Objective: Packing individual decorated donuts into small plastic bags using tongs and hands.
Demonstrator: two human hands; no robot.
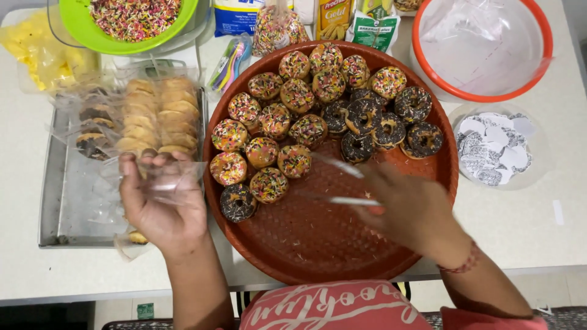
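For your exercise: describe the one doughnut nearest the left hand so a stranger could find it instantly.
Start at the big round reddish-brown tray. Go to its left edge, beside the left hand. The small chocolate-glazed doughnut sits lowest there, dark while its nearest neighbours carry rainbow sprinkles.

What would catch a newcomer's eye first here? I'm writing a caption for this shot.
The round brown plastic tray at centre, loaded with small sprinkle-covered and chocolate-glazed doughnuts. The left hand holds a clear plastic bag beside it, while the right hand holds clear tongs over the tray.
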